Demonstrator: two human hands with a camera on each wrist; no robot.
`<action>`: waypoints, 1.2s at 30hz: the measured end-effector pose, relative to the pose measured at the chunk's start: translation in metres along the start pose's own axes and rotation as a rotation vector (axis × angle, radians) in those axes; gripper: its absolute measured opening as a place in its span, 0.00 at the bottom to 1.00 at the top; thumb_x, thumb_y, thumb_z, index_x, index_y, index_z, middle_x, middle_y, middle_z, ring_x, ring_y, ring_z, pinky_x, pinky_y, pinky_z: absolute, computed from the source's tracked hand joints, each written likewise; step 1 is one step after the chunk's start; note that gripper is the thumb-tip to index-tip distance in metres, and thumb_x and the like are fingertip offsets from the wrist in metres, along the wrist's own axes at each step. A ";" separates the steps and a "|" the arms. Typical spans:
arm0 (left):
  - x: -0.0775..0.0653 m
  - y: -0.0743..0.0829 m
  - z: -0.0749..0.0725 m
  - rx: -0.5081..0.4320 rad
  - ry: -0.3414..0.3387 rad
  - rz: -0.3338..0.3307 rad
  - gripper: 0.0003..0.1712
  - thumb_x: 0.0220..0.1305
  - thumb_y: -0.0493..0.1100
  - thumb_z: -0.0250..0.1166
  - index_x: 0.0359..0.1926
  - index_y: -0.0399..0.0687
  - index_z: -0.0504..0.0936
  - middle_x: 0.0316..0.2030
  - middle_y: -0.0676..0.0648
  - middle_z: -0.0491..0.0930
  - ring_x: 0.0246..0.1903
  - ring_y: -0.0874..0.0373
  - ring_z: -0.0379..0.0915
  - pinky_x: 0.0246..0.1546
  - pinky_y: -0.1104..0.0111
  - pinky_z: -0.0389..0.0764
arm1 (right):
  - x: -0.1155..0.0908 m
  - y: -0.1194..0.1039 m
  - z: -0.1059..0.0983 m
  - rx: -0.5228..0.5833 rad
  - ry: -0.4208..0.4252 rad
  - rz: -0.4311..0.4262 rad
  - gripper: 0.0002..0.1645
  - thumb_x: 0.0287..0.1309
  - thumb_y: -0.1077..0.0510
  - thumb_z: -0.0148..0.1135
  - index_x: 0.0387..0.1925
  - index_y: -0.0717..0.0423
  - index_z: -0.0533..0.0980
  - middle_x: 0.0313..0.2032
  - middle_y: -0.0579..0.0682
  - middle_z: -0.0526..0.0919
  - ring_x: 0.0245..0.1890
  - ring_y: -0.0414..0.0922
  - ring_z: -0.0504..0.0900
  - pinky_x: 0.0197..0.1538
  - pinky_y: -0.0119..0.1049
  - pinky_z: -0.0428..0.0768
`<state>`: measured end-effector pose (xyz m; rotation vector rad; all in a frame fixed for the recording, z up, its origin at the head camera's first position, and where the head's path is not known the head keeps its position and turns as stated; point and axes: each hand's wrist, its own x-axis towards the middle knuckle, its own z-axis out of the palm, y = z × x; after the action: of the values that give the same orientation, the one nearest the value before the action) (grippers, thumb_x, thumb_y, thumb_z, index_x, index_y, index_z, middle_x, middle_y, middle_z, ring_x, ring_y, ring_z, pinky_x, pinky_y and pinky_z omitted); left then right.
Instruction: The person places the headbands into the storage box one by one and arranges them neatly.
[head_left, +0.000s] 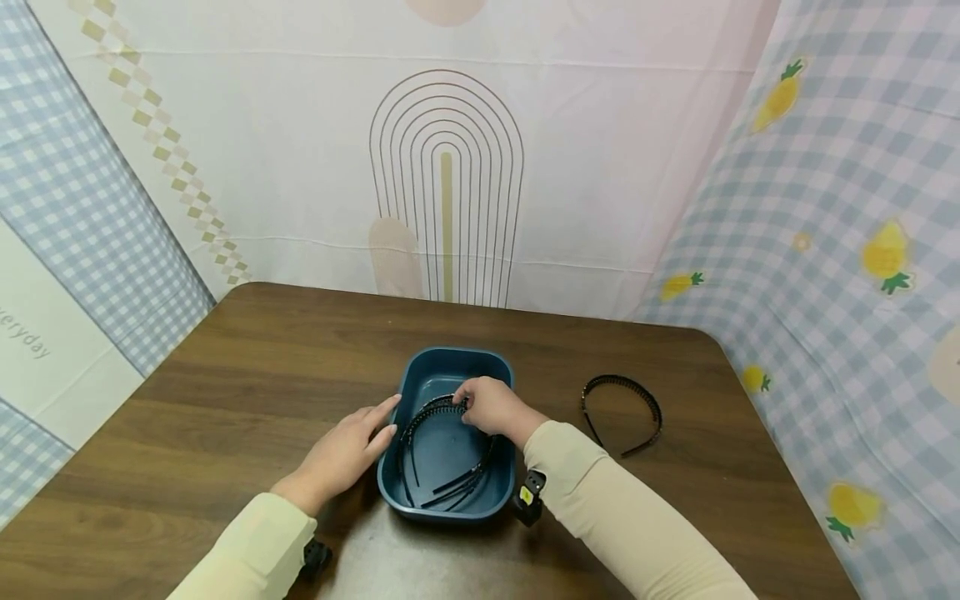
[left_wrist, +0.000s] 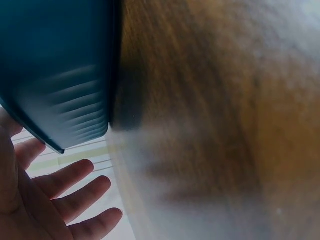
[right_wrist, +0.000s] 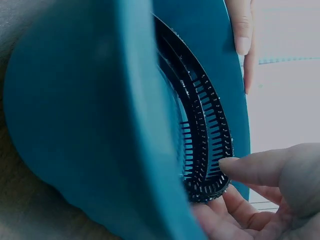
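Touching the left rim of a blue plastic tub [head_left: 450, 517], the person's left hand [head_left: 341, 457] has its fingers extended and spread, with nothing in its grasp. In the left wrist view, the tub's outer wall shows short moulded ridges near one end. The tub is deep, rounded at the corners, and stands on a brown wood-grain table [head_left: 300, 350].

Inside it are several black toothed headbands [right_wrist: 201, 140], nested in one another so closely that I cannot tell how many there are. They look thin and curved — a row of fine comb teeth runs along the inner edge, and small bright specks dot the outer side. Their arch lies toward the far part of the tub, and their loose ends point to the near side, fanned a little apart.

The right hand [head_left: 491, 408] reaches over the tub's right side and pinches the arch of the headbands between thumb and fingers, a narrow grip. Further right, well apart from the tub, a single black headband [head_left: 657, 410] lies on the table, also toothed, its open ends facing the near edge.
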<state>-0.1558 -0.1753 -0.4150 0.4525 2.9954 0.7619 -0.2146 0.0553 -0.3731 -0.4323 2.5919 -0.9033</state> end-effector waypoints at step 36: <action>-0.001 0.001 0.001 -0.015 0.001 -0.004 0.30 0.74 0.48 0.52 0.73 0.48 0.61 0.63 0.36 0.70 0.62 0.39 0.67 0.61 0.45 0.67 | -0.007 0.026 -0.030 0.498 0.058 0.048 0.21 0.62 0.62 0.62 0.56 0.61 0.76 0.41 0.54 0.77 0.47 0.53 0.79 0.39 0.43 0.85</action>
<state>-0.1542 -0.1743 -0.4154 0.4457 2.9885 0.7844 -0.2256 0.0932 -0.3663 -0.2036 2.2956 -1.5028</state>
